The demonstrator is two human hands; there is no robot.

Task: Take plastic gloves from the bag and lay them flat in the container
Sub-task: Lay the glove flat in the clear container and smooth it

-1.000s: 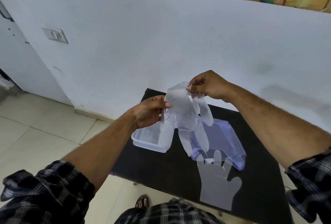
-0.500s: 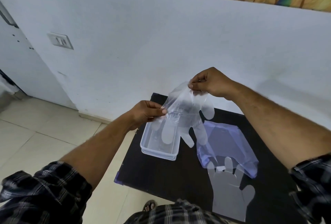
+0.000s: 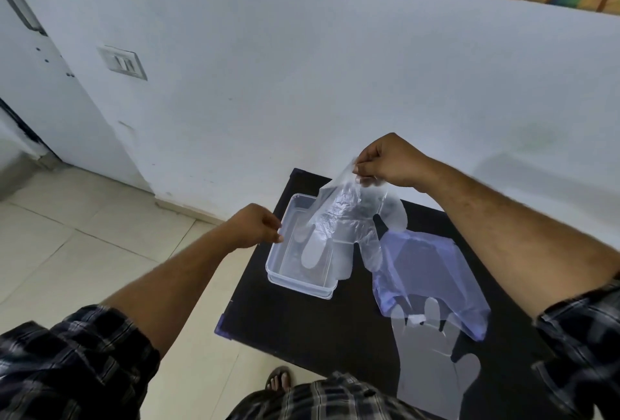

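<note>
So the right hand (image 3: 389, 161) has a thin clear plastic glove (image 3: 342, 218) pinched by the cuff between thumb and fingertips, a tight closed grip, and the glove hangs down with its fingers dangling into the clear rectangular plastic container (image 3: 298, 252) on the black tabletop (image 3: 302, 319). The left hand (image 3: 258, 225) is at the container's left rim, fingers curled in near the wall. I can't tell if it's actually pinching the rim or just touching it, but it has nothing else in it.

Just right of the container is the pale bluish translucent plastic bag (image 3: 432, 282), lying slack, and a 2nd clear glove (image 3: 432, 366) lies flat on the tabletop with its fingertips tucked under the bag's near edge.

What could go wrong from here: this film is super light and clingy (static is a pain with these), so if the cuff gets dropped straight down it'll probably crumple in a heap instead of lying flat. Part of the glove also hangs over the right wall, so 1 or 2 fingers could end up draped outside. And the container looks light enough to skid if the left hand isn't steadying it.
</note>
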